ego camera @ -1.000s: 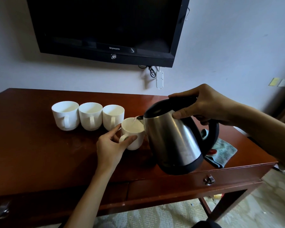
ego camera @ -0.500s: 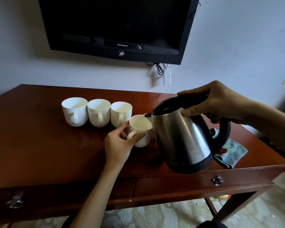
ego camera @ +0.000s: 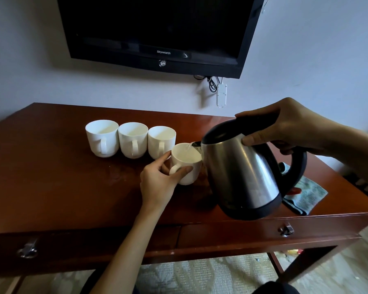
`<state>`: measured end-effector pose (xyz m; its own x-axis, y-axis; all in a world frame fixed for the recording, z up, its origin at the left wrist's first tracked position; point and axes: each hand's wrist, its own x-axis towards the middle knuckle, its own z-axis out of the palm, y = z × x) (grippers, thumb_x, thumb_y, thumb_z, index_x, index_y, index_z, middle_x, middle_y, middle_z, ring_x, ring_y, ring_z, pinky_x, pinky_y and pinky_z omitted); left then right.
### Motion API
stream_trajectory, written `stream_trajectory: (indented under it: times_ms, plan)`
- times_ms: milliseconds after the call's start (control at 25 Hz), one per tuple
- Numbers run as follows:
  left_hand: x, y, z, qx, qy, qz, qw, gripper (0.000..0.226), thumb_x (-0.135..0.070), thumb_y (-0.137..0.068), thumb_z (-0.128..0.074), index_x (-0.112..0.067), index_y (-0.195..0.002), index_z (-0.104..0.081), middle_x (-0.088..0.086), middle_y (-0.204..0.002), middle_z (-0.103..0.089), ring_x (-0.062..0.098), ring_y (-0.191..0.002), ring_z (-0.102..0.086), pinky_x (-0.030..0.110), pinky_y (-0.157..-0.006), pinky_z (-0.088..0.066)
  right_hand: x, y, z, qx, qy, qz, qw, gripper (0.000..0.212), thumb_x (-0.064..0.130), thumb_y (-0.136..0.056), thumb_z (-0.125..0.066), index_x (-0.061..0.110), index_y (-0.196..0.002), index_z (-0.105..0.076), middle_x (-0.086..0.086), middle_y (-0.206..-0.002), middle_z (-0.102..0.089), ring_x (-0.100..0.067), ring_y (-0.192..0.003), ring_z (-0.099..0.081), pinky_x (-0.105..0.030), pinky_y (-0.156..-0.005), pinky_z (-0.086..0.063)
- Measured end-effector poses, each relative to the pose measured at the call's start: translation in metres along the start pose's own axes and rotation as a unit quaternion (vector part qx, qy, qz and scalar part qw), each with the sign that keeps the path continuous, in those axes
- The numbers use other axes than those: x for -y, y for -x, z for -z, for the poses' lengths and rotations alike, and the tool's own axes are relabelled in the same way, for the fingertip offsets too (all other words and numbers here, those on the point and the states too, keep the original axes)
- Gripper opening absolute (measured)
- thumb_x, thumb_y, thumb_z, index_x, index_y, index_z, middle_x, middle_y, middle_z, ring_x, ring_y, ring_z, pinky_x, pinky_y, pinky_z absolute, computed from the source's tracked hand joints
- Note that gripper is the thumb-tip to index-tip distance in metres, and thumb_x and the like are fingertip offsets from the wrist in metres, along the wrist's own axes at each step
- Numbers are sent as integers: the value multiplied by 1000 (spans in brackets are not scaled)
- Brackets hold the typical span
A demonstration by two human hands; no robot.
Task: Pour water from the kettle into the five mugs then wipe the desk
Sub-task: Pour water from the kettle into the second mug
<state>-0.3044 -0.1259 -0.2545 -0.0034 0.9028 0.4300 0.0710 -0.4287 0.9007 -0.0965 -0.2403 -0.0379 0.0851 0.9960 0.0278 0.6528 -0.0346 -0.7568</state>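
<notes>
My right hand (ego camera: 289,126) grips the black handle of a steel kettle (ego camera: 242,170), tilted left with its spout over a white mug (ego camera: 187,160). A thin stream of water runs into that mug. My left hand (ego camera: 157,181) holds the mug by its handle and side on the dark red desk (ego camera: 51,177). Three more white mugs (ego camera: 102,137), (ego camera: 133,140), (ego camera: 160,141) stand in a row just behind and left of it. A folded teal cloth (ego camera: 306,196) lies on the desk to the right, partly hidden by the kettle. A fifth mug is not visible.
A black television (ego camera: 157,32) hangs on the wall above the desk, with a white power strip (ego camera: 221,95) dangling below it. Two drawers with metal pulls (ego camera: 286,230), (ego camera: 28,249) face me. Patterned carpet (ego camera: 200,274) lies under the desk.
The view has shifted so the desk scene sits further right and lower. Both hands, the mug and the tilted kettle keep the same pose, and water keeps pouring.
</notes>
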Motion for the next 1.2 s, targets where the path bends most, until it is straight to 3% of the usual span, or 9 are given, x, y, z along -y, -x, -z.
stream_trajectory:
  times_ms: [120,320,640,960,1200]
  plan:
    - [2,1,0,3,-3,-6,1000,75,-52,-65,-89,-19,-130,-70,-15,-53,-48,7,-57,-45,51,-67,-55,1,1,-1,3,1,-1,1000,58,27,-54,-92,33,-110,-79,-10,-58,-31,-20,-46,-25,-26,-45,-26]
    - [2,0,0,3,-1,-6,1000,83,-65,-61,-81,-19,-129,-71,-13,-52,-46,8,-56,-44,49,-66,-54,2,3,-2,6,4,-2,1000,55,23,-59,-91,32,-112,-79,-10,-57,-32,-21,-45,-25,-27,-45,-27]
    - [0,1,2,4,9,1,1000,87,-67,-59,-80,-19,-130,-70,-13,-50,-44,6,-53,-42,41,-64,-51,-1,3,1,2,-4,-14,1000,57,25,-56,-92,31,-111,-79,-8,-56,-30,-20,-45,-25,-28,-46,-27]
    - [0,1,1,3,6,9,1000,85,-67,-57,-80,-21,-128,-71,-11,-50,-43,8,-55,-45,52,-69,-54,0,3,3,1,-3,-21,1000,57,22,-57,-91,29,-113,-78,-9,-57,-28,-20,-45,-23,-26,-44,-26]
    - [-2,1,1,1,8,2,1000,81,-64,-58,-81,-23,-127,-72,-12,-50,-41,5,-54,-40,42,-62,-48,1,1,1,3,-5,-23,1000,58,24,-54,-91,30,-111,-79,-5,-53,-27,-19,-46,-22,-24,-44,-26]
